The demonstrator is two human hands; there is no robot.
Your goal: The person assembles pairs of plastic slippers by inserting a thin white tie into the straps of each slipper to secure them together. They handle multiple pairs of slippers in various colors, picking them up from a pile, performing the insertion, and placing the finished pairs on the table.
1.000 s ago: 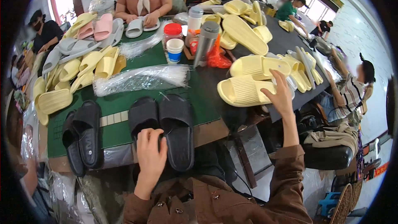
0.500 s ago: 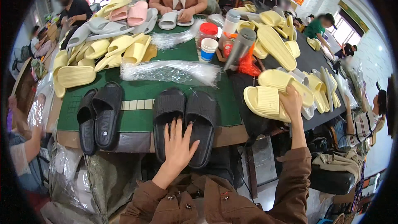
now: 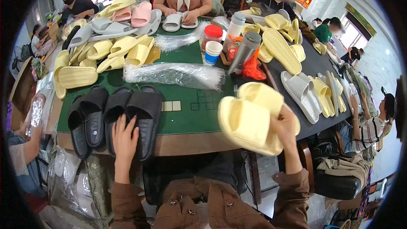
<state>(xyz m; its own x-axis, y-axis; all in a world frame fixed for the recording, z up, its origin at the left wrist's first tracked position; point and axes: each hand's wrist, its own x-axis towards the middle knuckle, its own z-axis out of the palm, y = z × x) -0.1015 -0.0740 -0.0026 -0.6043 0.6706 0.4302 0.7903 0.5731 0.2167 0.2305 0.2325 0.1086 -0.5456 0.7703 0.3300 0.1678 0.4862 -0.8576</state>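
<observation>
White-walled workshop, several people seated about; along the front, a table with a dark green cutting mat [image 3: 190, 121] and a brown front edge [image 3: 186, 145].

Right hand [image 3: 285, 125]: fingers closed on the near side of a pair of pale yellow ribbed foam slippers [image 3: 246, 116], lapped one over the other, tilted, slightly blurred, at the right end of the mat. Clearance from the surface: cannot tell.

Left hand [image 3: 125, 138]: fingers a little spread, laid on a pair of black ribbed slippers [image 3: 146, 104] at the front edge; whether they pinch a strap, cannot tell. A second black pair [image 3: 94, 116] lies against it on the left.

Risks, as judged:
1. Both yellow slippers hang on one grip at one side; if the thumb slackens, the farther one could slide free or twist out of line.
2. Black heels overhang the front edge; a downward push there could tip a slipper off.
3. Black pairs touch; a leftward shove could jam or mix them.
4. A wide swing toward the back could knock the white-and-blue paper cup [image 3: 212, 54] or the grey metal flask [image 3: 246, 53].
</observation>
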